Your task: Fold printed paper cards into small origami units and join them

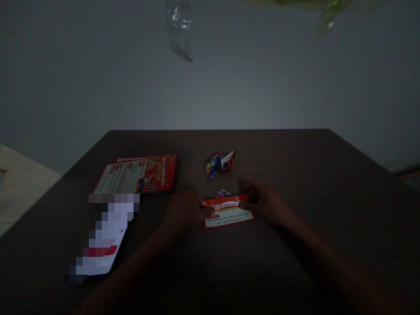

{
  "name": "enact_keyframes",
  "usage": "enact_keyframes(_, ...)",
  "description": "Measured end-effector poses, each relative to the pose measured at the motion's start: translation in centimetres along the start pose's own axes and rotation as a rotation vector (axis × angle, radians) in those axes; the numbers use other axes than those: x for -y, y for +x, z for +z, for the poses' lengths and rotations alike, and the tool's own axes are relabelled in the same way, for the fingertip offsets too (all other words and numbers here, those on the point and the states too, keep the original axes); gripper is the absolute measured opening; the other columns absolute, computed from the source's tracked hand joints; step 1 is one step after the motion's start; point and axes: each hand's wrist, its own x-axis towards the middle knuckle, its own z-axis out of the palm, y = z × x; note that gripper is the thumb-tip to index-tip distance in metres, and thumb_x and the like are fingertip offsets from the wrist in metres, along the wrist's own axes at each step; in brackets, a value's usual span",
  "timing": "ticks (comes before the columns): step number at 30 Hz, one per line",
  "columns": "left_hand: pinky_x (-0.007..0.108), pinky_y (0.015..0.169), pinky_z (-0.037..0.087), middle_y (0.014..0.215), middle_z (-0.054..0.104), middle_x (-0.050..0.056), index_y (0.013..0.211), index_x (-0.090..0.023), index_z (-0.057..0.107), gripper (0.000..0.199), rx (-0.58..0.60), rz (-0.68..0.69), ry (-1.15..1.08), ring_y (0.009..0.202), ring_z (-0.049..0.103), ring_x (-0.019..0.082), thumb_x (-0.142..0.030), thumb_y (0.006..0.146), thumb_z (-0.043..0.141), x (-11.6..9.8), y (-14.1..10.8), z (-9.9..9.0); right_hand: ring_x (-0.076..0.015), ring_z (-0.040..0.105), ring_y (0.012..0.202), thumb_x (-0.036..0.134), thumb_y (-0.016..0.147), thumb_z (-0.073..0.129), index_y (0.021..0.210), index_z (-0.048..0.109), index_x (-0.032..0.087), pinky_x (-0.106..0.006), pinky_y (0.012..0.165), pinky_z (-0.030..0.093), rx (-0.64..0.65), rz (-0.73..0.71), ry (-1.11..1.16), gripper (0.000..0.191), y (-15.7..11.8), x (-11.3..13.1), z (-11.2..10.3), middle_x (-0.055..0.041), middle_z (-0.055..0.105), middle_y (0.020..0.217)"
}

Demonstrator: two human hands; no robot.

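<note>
It's dim in here, but I can see the red-&-white card [231, 215] on the tabletop [288, 157], near the middle, right in front of the person. L hand [185, 210] has a narrow grip on its left end; R hand [264, 203] has the right end, fingers close together too. So both hold the same card, approx level w/ each other.

How far along? Partway, I'd say: the card looks bent over into a strip, but it's too dark to tell how many folds, & neither hand is off it yet. A small shiny bit [223, 192] pokes out just past its far edge. Farther off lie 2 shiny bits [213, 167]. The pile of cards [157, 175] at far left lies flat, w/ no hand on it. Near left, a lit screen [106, 258], mostly blurred.
</note>
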Motion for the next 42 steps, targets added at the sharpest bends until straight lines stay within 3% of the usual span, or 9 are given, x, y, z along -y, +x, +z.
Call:
enact_keyframes(8,0.025,0.060,0.039,0.086,0.071,0.005,0.081,-0.022,0.073,0.032,0.027,-0.008,-0.078,0.075,0.064,0.019,-0.048,0.075,0.055,1.1,-0.4,-0.4,-0.0185,0.066,0.069,0.031,0.067,0.071,0.101,0.059,0.019,-0.026,0.057,0.045,0.007,0.003,0.015,0.037,-0.2,0.1,-0.8,-0.0018,0.070,0.078)
enact_keyframes(12,0.025,0.056,0.037,0.076,0.071,0.004,0.080,-0.024,0.074,0.032,0.072,0.033,-0.112,0.069,0.064,0.019,-0.048,0.076,0.053,1.8,-0.4,-0.5,-0.0190,0.066,0.068,0.028,0.067,0.070,0.100,0.059,0.019,-0.025,0.055,0.045,0.016,-0.004,0.033,0.036,-0.1,-0.5,-1.1,-0.0012,0.071,0.076)
enact_keyframes(24,0.023,0.054,0.038,0.074,0.071,0.002,0.077,-0.021,0.073,0.026,0.108,0.008,-0.233,0.069,0.064,0.018,-0.041,0.070,0.058,2.8,-0.3,-0.4,-0.0177,0.065,0.066,0.025,0.068,0.068,0.095,0.061,0.017,-0.025,0.056,0.044,0.001,-0.011,-0.014,0.029,-0.1,-0.9,-1.6,-0.0021,0.070,0.074)
enact_keyframes(31,0.022,0.055,0.039,0.074,0.070,0.001,0.075,-0.018,0.071,0.023,0.066,0.042,-0.290,0.069,0.063,0.017,-0.038,0.068,0.060,3.0,-0.3,-0.2,-0.0186,0.065,0.069,0.026,0.069,0.068,0.101,0.062,0.017,-0.027,0.060,0.046,-0.013,-0.046,0.021,0.034,-0.3,-1.5,-1.4,-0.0032,0.069,0.078)
enact_keyframes(36,0.023,0.056,0.040,0.074,0.067,0.001,0.073,-0.016,0.068,0.021,-0.002,0.074,-0.376,0.067,0.060,0.015,-0.036,0.066,0.065,2.7,-0.2,-0.1,-0.0196,0.065,0.081,0.025,0.071,0.067,0.108,0.058,0.018,-0.030,0.070,0.050,-0.018,-0.104,0.148,0.039,-0.6,-1.4,-0.9,-0.0048,0.069,0.093)
enact_keyframes(42,0.023,0.058,0.039,0.073,0.063,0.001,0.073,-0.017,0.065,0.018,-0.113,0.105,-0.354,0.067,0.056,0.014,-0.034,0.070,0.064,1.8,-0.3,0.4,-0.0186,0.065,0.082,0.028,0.077,0.063,0.110,0.057,0.017,-0.031,0.072,0.050,-0.009,-0.120,0.235,0.036,-0.6,-1.0,-0.4,-0.0048,0.069,0.091)
